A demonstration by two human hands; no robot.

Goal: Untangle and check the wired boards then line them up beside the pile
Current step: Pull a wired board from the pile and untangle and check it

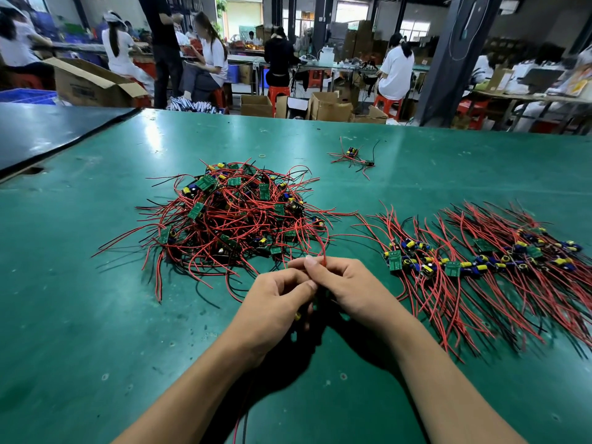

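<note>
Red wire (pixel 324 251) loops up out of the fingers, dead centre at the near side of the table, and both hands are on the job. The left hand (pixel 275 302) is curled round the board (pixel 315 304), gripping it from below. Most of that board is hidden between the palms, with just a sliver of green and a yellow part peeking out under the left fingers. The right hand (pixel 349 283) closes in from the other side, thumb and fingers pinching that red strand. All of it hangs over the green table (pixel 96 315), and more red and black leads trail down between the forearms.

Just behind the hands sits the pile (pixel 237 213), a big tangle of red and black wires with little green boards poking out at all angles. Beside it, to the right, lies the row (pixel 480 261), boards laid side by side with their wires fanned out fore and aft.

Further back and well apart there's a small loose cluster (pixel 352 157) of wired parts, and a rubber band (pixel 262 155) lying alone. A black sheet (pixel 48 133) covers the far left corner. Beyond the table, people sit on red stools (pixel 278 91) at other benches, among cardboard boxes (pixel 330 108).
</note>
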